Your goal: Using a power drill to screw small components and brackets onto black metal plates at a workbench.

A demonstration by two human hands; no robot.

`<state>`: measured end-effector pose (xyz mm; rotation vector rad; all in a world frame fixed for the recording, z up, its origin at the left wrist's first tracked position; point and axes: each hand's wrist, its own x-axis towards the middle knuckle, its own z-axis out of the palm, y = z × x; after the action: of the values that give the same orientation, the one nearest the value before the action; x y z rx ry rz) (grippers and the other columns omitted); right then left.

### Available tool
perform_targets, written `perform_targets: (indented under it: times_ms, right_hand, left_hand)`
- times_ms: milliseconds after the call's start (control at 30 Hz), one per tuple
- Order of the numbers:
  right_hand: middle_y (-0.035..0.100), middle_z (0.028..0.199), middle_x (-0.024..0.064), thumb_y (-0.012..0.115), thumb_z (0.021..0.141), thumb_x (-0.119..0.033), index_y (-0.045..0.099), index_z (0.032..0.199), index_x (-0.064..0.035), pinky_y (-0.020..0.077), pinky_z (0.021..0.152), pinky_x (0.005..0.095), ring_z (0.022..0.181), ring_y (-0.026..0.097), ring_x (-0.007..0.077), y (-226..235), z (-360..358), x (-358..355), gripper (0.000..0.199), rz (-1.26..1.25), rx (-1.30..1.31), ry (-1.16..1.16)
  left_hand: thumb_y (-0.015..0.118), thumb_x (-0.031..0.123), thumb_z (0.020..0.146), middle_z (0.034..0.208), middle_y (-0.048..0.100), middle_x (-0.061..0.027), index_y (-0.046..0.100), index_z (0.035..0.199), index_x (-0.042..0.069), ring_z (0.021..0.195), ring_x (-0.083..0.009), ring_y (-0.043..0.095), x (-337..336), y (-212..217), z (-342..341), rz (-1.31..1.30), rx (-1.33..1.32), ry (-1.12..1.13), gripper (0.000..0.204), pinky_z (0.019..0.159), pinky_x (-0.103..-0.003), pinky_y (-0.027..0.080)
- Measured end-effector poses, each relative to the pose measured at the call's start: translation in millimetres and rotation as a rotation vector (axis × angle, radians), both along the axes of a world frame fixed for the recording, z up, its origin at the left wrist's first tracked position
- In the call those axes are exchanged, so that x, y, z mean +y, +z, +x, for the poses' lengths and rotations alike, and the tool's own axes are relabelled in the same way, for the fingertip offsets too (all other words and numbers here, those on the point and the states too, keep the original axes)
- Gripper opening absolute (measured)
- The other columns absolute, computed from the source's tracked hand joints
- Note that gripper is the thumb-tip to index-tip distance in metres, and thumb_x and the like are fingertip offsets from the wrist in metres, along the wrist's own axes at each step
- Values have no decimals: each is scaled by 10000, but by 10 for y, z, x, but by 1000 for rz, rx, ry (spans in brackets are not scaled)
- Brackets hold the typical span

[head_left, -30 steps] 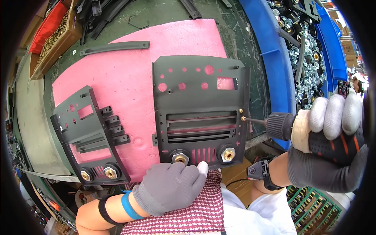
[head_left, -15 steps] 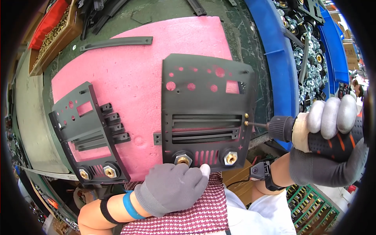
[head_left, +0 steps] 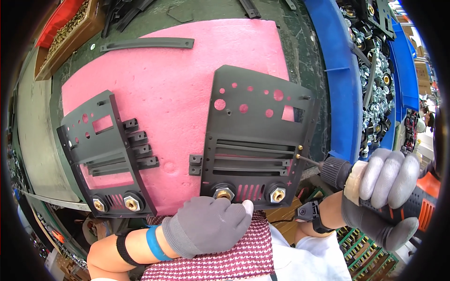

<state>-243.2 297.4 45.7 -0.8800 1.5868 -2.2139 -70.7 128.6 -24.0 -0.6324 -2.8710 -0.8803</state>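
Panel (head_left: 262, 126) lies on pink foam (head_left: 178, 93), right of centre, by the worktop's (head_left: 307, 70) near edge. Its long axis runs from near edge toward far edge, far end leaning slightly right.

Right hand (head_left: 380, 192): wrapped around a power driver (head_left: 335, 172), off the panel's right side. Bit (head_left: 309, 161) points left and slightly away from the wearer; its tip is at the lower of two brass screws (head_left: 300, 147) on the panel's right edge (contact looks likely, though the tip is tiny here). Key relation: the screws lie left of the right hand, which is the one on their side; bit crosswise to the panel's long axis.

Left hand (head_left: 206, 227): curled at the panel's near edge, beside the left connector (head_left: 223, 193). Fingertips hidden; cannot tell whether it grips or only steadies.

Second panel (head_left: 89, 147): left part of the foam, bar ends jutting from its right side. Loose bar (head_left: 147, 43) across the foam's far left edge. Blue bin (head_left: 344, 70) of metal parts along the worktop's right edge.
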Motion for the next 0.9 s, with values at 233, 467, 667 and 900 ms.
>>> perform_targets:
  times_ms: [233, 467, 667, 900]
  right_hand:
    - [420, 626, -12, 728, 746, -408, 387, 763, -132, 368, 509, 223, 581, 426, 108, -33, -167, -100, 439, -44, 16, 215]
    - [446, 666, 5, 716, 770, -394, 381, 966, -73, 442, 562, 262, 616, 477, 122, 12, -312, -445, 504, -79, 39, 375]
    - [457, 637, 7, 707, 786, -337, 370, 1157, -13, 489, 540, 281, 570, 504, 117, 148, -346, -523, 597, -123, 88, 450]
    - [454, 597, 6, 700, 797, -292, 393, 1308, 47, 516, 496, 293, 519, 517, 111, 224, -245, -518, 686, -198, 147, 422]
  left_hand:
    - [660, 105, 705, 667, 437, 16, 682, 1028, 48, 532, -105, 463, -36, 37, -2, -9, -13, 53, 328, 406, -251, 348]
    - [628, 115, 751, 657, 440, 2, 670, 1054, 51, 548, -130, 500, -216, 68, 27, -21, -24, 149, 312, 420, -283, 377]
    - [613, 120, 745, 668, 450, 0, 632, 1124, 40, 557, -129, 497, -176, 64, 38, 28, 11, 139, 388, 431, -270, 392]
    - [628, 154, 834, 703, 513, -22, 643, 1037, 31, 598, -168, 561, -82, 124, -55, -55, -151, 125, 238, 458, -309, 434]
